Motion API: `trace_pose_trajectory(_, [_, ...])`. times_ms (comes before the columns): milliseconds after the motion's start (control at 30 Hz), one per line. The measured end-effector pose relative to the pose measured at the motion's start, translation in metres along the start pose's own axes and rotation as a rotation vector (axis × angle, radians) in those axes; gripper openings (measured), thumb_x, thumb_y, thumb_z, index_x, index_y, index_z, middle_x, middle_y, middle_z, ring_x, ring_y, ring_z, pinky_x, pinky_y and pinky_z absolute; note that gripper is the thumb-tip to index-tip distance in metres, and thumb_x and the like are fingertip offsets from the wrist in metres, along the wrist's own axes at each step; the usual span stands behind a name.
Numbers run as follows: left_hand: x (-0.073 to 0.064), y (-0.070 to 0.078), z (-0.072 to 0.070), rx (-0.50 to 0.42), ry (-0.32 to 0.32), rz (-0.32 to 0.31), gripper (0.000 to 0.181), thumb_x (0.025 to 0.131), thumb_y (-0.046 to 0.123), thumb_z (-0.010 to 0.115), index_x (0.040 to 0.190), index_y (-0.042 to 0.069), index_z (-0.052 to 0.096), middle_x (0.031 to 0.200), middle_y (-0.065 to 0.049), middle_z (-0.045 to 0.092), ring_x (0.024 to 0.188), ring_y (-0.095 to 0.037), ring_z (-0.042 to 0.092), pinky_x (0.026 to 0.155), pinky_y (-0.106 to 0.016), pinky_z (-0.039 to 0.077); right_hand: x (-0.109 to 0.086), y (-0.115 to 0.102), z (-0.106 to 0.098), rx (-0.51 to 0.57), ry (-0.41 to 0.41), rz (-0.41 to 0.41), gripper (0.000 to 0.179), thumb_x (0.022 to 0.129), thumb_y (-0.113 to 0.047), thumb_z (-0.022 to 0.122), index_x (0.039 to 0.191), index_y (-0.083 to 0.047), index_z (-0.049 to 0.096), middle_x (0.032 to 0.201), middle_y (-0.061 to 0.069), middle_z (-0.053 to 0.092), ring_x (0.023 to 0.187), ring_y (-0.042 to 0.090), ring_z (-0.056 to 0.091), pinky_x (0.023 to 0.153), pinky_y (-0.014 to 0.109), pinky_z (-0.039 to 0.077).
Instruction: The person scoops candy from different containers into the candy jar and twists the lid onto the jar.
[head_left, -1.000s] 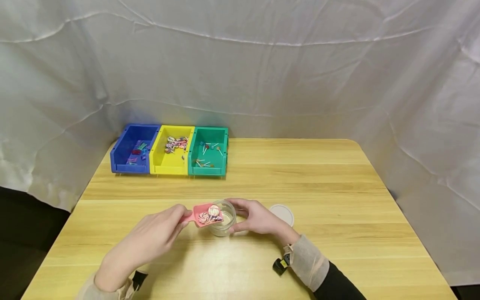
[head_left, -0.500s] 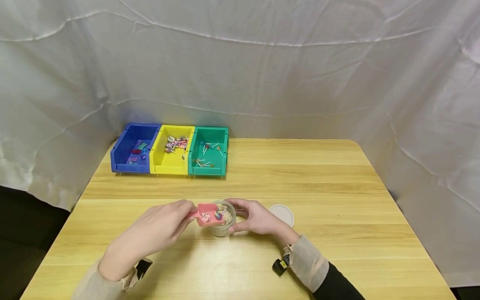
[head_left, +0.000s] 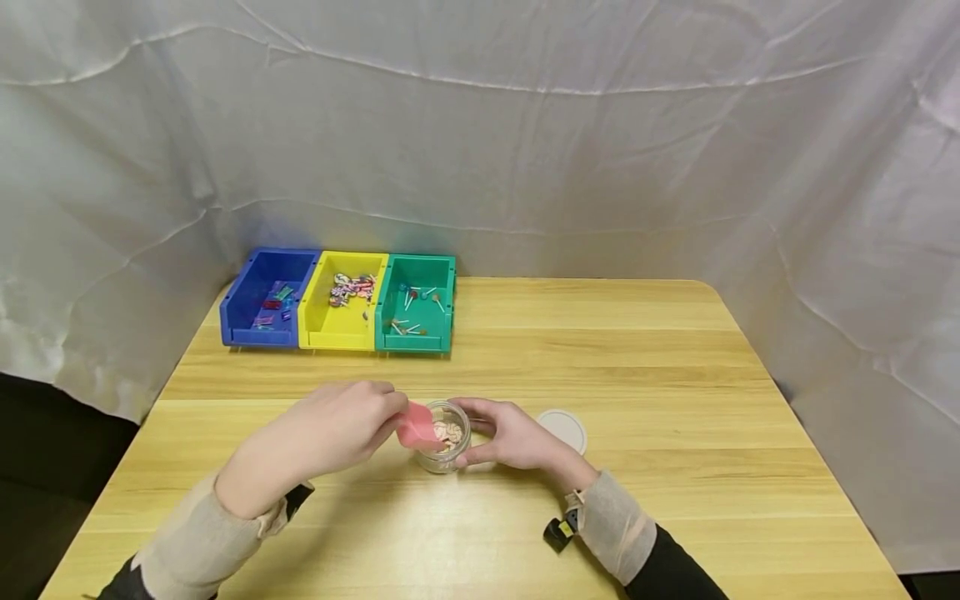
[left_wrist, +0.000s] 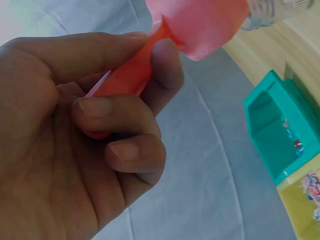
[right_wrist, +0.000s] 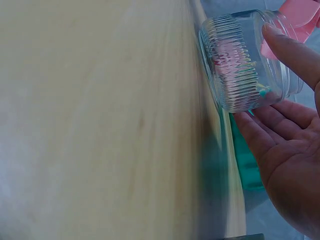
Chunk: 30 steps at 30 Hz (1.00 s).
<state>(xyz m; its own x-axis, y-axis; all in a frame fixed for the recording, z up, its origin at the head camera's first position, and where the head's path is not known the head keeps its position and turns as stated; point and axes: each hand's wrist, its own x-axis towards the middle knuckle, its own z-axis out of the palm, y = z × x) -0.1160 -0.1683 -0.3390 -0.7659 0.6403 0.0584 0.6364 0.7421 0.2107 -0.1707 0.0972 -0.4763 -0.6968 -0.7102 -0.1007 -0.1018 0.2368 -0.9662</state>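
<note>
My left hand (head_left: 337, 423) grips the handle of a pink scoop (head_left: 417, 427). The scoop is tipped, its front edge over the mouth of a clear glass jar (head_left: 438, 463). Swirl candies (head_left: 447, 433) lie inside the jar. In the left wrist view the fingers wrap the scoop's handle (left_wrist: 131, 75), and the underside of the bowl faces the camera. My right hand (head_left: 517, 435) holds the jar from its right side, thumb on the near side and fingers on the far side. The right wrist view shows the ribbed jar (right_wrist: 235, 62) with the thumb across its neck.
A round white lid (head_left: 567, 427) lies on the wooden table (head_left: 600, 358), partly behind the right wrist. At the back left stand a blue bin (head_left: 258, 337) with wrapped candies, a yellow bin (head_left: 337, 339) with swirl candies and a green bin (head_left: 412, 342) with small lollipops.
My left hand has risen slightly and moved right, tilting the scoop steeply. Candies slid from the scoop into the jar. The right hand and the jar stay in place.
</note>
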Motion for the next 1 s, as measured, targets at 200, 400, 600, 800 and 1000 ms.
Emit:
trace_pose_trajectory(200, [0.010,0.005,-0.008,0.046,-0.064,0.009,0.015,0.096,0.006,0.068,0.084,0.015,0.067,0.073,0.006,0.054,0.061,-0.010,0.047,0.055,-0.027,0.043,0.000,0.000,0.001,-0.001,0.002,0.003,0.083,0.085,-0.005,0.086,0.155,0.000,0.042,0.157,0.013,0.049,0.142,0.028,0.051,0.112,0.029,0.043])
trace_pose_trajectory(400, [0.012,0.007,-0.010,0.061,-0.089,-0.003,0.014,0.096,0.007,0.069,0.084,0.014,0.068,0.073,0.006,0.053,0.061,-0.011,0.047,0.054,-0.028,0.043,0.000,-0.001,0.001,-0.001,0.004,0.007,0.085,0.083,-0.006,0.087,0.155,0.000,0.043,0.157,0.014,0.049,0.142,0.029,0.051,0.113,0.029,0.042])
trace_pose_trajectory(600, [0.009,0.005,-0.007,0.030,-0.037,0.008,0.012,0.095,0.005,0.069,0.086,0.013,0.068,0.073,0.007,0.055,0.060,-0.009,0.046,0.054,-0.026,0.042,0.000,-0.001,0.000,-0.003,0.003,0.005,0.085,0.083,-0.005,0.087,0.155,0.000,0.043,0.157,0.014,0.049,0.142,0.029,0.051,0.113,0.030,0.042])
trace_pose_trajectory(800, [0.000,0.001,-0.004,-0.048,0.023,-0.012,0.016,0.100,0.013,0.068,0.085,0.016,0.063,0.073,0.010,0.050,0.060,-0.007,0.043,0.055,-0.023,0.040,0.000,0.000,0.001,-0.008,-0.001,0.003,0.086,0.083,-0.006,0.087,0.155,0.001,0.042,0.157,0.015,0.048,0.142,0.029,0.050,0.113,0.031,0.042])
trace_pose_trajectory(1000, [-0.009,-0.002,-0.004,-0.142,0.093,-0.057,0.014,0.106,0.019,0.061,0.092,0.019,0.062,0.074,0.012,0.049,0.062,-0.004,0.044,0.057,-0.025,0.041,0.000,0.001,0.001,0.000,-0.004,-0.003,0.087,0.083,-0.006,0.087,0.156,0.001,0.041,0.158,0.015,0.047,0.143,0.029,0.050,0.113,0.030,0.042])
